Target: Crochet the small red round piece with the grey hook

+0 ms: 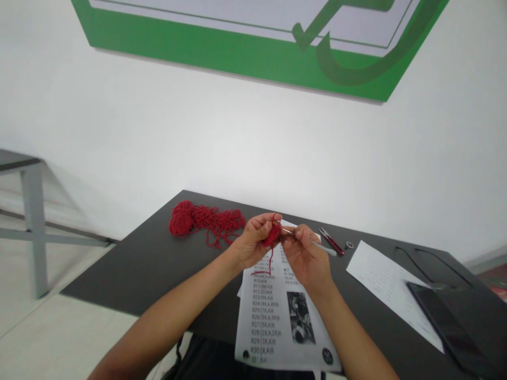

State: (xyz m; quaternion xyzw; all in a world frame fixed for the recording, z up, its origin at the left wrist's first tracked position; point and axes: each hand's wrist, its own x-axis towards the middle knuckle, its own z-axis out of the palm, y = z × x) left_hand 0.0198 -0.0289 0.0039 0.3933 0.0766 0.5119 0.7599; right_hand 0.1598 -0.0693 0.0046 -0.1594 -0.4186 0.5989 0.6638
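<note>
Above dark surface (pixel 154 264) before white wall (pixel 253 148), pinches small red yarn piece (pixel 271 237) in left hand (pixel 253 240) and holds hook (pixel 327 249) in right hand (pixel 307 258), with tip near the piece's edge, with apparently only a small part formed and much loose yarn (pixel 224 221), beside the ball (pixel 182 218), yet unworked.

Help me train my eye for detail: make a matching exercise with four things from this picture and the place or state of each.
1. Left hand
2. Right hand
3. Yarn ball
4. Dark flat device

A. next to loose, tangled yarn
B. lying partly over a white sheet
C. holding a small red piece
D. holding a slim pale-handled tool

Pairs: 1-C, 2-D, 3-A, 4-B
</note>
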